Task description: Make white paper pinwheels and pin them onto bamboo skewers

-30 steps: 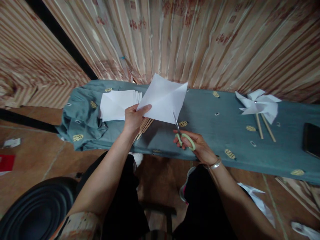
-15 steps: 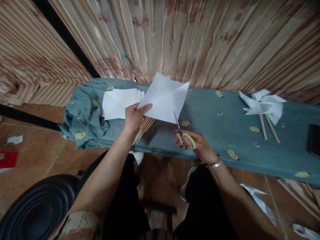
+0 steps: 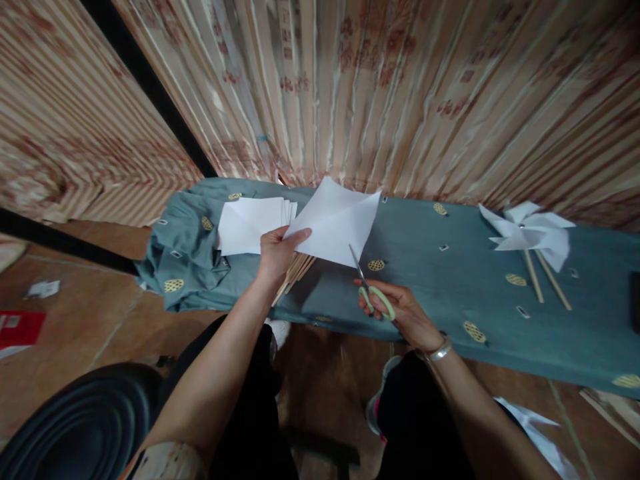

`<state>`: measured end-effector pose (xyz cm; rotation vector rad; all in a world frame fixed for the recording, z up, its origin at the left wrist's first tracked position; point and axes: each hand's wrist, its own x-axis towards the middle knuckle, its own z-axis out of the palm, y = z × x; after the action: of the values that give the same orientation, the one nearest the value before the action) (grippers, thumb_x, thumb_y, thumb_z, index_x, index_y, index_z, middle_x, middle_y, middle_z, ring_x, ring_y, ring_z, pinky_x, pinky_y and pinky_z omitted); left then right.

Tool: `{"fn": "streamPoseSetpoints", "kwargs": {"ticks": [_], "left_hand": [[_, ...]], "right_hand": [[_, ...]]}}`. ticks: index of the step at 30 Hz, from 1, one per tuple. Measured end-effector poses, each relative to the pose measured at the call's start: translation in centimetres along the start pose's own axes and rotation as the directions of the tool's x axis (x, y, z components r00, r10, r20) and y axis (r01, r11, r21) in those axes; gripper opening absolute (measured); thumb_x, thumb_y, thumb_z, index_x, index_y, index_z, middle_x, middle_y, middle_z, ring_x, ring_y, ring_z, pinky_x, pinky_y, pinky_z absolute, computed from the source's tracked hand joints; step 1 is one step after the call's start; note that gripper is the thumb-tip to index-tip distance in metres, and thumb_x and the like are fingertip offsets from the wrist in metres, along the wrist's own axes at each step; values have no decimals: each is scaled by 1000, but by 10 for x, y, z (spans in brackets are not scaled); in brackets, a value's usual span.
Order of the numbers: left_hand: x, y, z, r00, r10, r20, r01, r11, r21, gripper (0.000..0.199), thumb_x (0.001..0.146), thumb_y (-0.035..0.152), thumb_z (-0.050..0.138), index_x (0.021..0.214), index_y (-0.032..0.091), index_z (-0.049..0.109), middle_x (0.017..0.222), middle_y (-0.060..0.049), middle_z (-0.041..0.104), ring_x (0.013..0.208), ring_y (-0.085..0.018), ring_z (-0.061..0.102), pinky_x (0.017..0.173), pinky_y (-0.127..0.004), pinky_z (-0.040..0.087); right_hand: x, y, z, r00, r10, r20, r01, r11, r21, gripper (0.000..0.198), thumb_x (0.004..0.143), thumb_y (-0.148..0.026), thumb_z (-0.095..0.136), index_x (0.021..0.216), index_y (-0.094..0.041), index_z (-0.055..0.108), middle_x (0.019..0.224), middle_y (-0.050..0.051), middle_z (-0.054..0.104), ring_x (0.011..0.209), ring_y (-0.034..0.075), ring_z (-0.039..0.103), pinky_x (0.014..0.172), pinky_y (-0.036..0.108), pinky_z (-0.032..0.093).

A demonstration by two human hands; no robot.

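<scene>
My left hand (image 3: 281,252) is closed on the left corner of a square sheet of white paper (image 3: 337,217), thumb on top. Faint diagonal creases run across the sheet. In my right hand (image 3: 400,312) is a pair of scissors (image 3: 376,299) with light green handles. The blades point up and left and overlap the sheet near its lower right corner; whether they are cutting into it I cannot tell. Behind my left hand lies a stack of white paper squares (image 3: 250,223). Several thin wooden sticks (image 3: 295,277) lie partly hidden under the held sheet.
Two white paper pinwheels (image 3: 533,230) on wooden sticks lie on the right of the green cloth-covered table (image 3: 425,273). A dark object (image 3: 635,300) sits at the right edge. A pleated curtain (image 3: 350,100) hangs behind. A black round stool (image 3: 80,427) stands lower left; white paper (image 3: 537,430) lies lower right.
The whole view has shifted, so the table and hands appear lower and slightly further right. My hands keep their hold on the sheet and the scissors; the sheet looks tilted flatter.
</scene>
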<state>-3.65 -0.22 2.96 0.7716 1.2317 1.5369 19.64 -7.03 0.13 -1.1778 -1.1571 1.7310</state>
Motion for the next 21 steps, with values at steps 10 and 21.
{"fn": "streamPoseSetpoints", "kwargs": {"ticks": [10,21], "left_hand": [[0,1,2,1000,-27,4,27,999,-32,34,38,34,90,57,14,70,58,0,67,51,-11,55,53,-25,44],[0,2,1,1000,8,0,-8,1000,8,35,38,37,90,56,14,71,56,-1,66,52,-11,54,54,-25,43]], "right_hand": [[0,2,0,1000,24,-1,-24,999,40,45,65,-43,85,105,-23,76,73,2,70,60,10,57,57,25,49],[-2,-2,2,999,53,2,-53,997,64,48,59,-44,89,101,-24,78,73,1,68,61,10,56,59,25,51]]}}
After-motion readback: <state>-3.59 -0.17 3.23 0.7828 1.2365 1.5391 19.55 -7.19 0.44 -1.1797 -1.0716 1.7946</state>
